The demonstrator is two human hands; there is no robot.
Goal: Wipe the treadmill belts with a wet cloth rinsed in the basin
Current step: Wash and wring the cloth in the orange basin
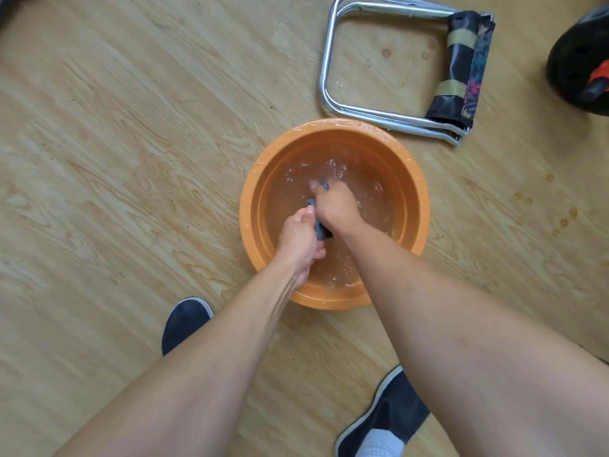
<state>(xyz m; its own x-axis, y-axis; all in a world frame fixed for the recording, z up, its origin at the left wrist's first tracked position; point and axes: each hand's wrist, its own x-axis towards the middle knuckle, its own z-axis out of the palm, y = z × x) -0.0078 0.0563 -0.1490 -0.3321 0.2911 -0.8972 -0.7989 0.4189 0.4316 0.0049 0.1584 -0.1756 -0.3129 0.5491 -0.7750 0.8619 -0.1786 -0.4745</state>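
No legible text or numbers, folding stool (461, 70) fabric seemingly just patterned

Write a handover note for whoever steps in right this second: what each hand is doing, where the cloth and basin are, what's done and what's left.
Left hand: grips the near end of the cloth.
Right hand: grips the far end of the same cloth, low over the water.
Basin: orange, on the wooden floor, just in front of the feet; a folding stool lies beyond it.
Done: the cloth is at the basin, bunched between both hands.
Left: finish rinsing and wringing, then wipe the treadmill belts. They are out of view, so I cannot tell how much is already wiped.
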